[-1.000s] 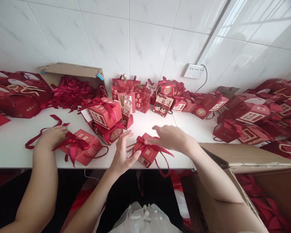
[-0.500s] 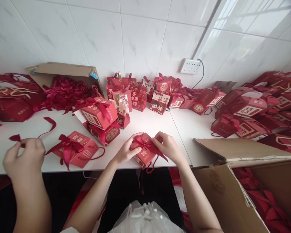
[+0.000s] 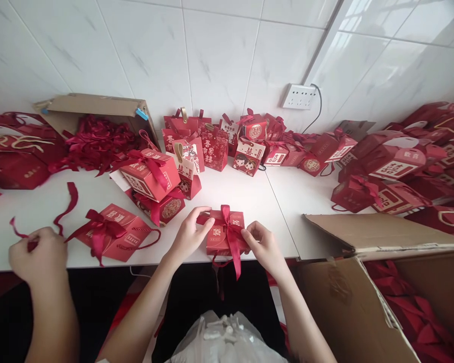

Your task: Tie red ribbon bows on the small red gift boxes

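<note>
At the table's front edge lies a small red gift box (image 3: 215, 243) with gold lettering and a ribbon bow (image 3: 232, 237) tied across its top. My left hand (image 3: 191, 234) is at the upper left of the box, thumb and fingers closed on the bow's left loop. On the other side, my right hand (image 3: 263, 244) pinches the bow's right side between thumb and fingers. Ribbon tails run up over the back edge and hang down the front, where a cord handle (image 3: 223, 263) also shows.
A co-worker's hand (image 3: 40, 252) holds a ribbon at left, beside another bowed gift box (image 3: 115, 234). Stacked boxes (image 3: 149, 174) stand behind, near a carton of ribbons (image 3: 98, 143). More boxes (image 3: 389, 159) pile up at right, above an open cardboard carton (image 3: 333, 287).
The gift box has turned so its front edge faces me, and the bow now sits squarer with a tail hanging forward. My right hand is slightly lower. The co-worker's hand and ribbon have shifted.
</note>
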`<state>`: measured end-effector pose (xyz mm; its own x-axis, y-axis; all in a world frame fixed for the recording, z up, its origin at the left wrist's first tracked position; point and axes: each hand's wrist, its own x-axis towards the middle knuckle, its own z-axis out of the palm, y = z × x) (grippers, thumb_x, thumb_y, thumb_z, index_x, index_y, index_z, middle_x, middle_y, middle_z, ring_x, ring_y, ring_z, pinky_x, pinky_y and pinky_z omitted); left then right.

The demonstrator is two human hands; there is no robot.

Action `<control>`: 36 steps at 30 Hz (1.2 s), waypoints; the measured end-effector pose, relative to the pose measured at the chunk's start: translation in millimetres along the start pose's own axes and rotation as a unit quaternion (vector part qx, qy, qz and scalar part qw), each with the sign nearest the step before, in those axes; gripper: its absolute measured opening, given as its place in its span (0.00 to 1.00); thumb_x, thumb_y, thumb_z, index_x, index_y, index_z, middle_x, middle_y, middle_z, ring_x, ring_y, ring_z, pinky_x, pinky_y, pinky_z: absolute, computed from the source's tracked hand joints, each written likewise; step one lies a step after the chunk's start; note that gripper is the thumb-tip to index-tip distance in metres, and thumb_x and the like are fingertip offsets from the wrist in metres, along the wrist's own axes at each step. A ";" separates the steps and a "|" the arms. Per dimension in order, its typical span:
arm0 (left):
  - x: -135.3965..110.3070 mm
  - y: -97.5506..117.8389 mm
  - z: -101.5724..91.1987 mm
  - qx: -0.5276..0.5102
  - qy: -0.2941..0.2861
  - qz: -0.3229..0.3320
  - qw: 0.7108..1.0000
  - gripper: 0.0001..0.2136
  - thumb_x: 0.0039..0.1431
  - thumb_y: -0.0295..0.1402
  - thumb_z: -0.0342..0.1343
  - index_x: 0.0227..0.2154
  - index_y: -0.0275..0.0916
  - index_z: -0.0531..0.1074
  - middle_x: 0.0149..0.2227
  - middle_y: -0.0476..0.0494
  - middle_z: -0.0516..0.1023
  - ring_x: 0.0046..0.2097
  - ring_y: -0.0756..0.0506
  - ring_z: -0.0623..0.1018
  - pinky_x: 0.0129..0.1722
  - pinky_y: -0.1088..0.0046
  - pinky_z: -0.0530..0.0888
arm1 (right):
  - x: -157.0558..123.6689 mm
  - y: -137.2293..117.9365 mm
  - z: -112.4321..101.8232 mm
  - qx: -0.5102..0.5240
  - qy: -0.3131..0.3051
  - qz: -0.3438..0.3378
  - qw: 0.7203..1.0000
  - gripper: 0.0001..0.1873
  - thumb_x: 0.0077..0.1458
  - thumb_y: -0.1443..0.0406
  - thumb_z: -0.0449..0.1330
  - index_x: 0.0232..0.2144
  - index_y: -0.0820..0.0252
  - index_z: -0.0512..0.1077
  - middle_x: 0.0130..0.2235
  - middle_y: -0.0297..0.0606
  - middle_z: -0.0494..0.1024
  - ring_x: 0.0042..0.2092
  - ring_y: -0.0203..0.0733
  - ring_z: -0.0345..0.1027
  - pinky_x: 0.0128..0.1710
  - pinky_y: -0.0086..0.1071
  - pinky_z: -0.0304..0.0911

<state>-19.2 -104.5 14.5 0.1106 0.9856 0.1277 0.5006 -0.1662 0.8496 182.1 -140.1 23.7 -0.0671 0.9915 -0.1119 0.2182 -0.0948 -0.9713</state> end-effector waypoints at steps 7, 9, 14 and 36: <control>-7.5 0.5 2.4 0.064 0.079 0.097 0.990 0.13 0.58 0.36 0.51 0.45 0.40 0.66 0.49 0.41 0.71 0.53 0.43 0.71 0.53 0.63 0.69 | 4.2 5.3 -2.4 -0.060 -0.005 0.005 0.998 0.24 0.56 0.47 0.50 0.20 0.57 0.58 0.19 0.30 0.65 0.23 0.36 0.63 0.26 0.29 0.57; -12.7 5.3 4.1 0.108 0.103 0.133 0.980 0.10 0.58 0.33 0.51 0.43 0.40 0.67 0.48 0.41 0.70 0.53 0.43 0.69 0.54 0.61 0.68 | 5.2 5.8 -2.9 -0.058 -0.005 0.003 0.998 0.24 0.55 0.46 0.50 0.19 0.57 0.57 0.18 0.30 0.64 0.22 0.35 0.61 0.25 0.28 0.55; -27.9 20.4 7.1 0.149 0.085 0.126 0.977 0.05 0.58 0.31 0.51 0.37 0.41 0.68 0.43 0.42 0.71 0.48 0.43 0.71 0.46 0.64 0.73 | 8.4 7.1 -3.9 -0.053 0.019 -0.008 0.998 0.24 0.54 0.47 0.52 0.19 0.57 0.58 0.19 0.29 0.63 0.22 0.33 0.58 0.24 0.28 0.54; 0.9 29.0 -6.1 -0.002 -0.001 -0.047 0.999 0.13 0.55 0.43 0.51 0.38 0.40 0.68 0.41 0.42 0.72 0.42 0.43 0.74 0.41 0.65 0.73 | -6.3 1.5 1.2 -0.262 -0.067 -0.362 0.892 0.14 0.60 0.66 0.53 0.47 0.55 0.72 0.53 0.47 0.65 0.58 0.48 0.56 0.57 0.49 0.56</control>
<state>-9.9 -108.3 42.4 0.0654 0.9968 0.0453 0.5060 -0.0722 0.8595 181.6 -146.6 22.7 -0.4835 0.7527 0.4468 0.4926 0.6559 -0.5720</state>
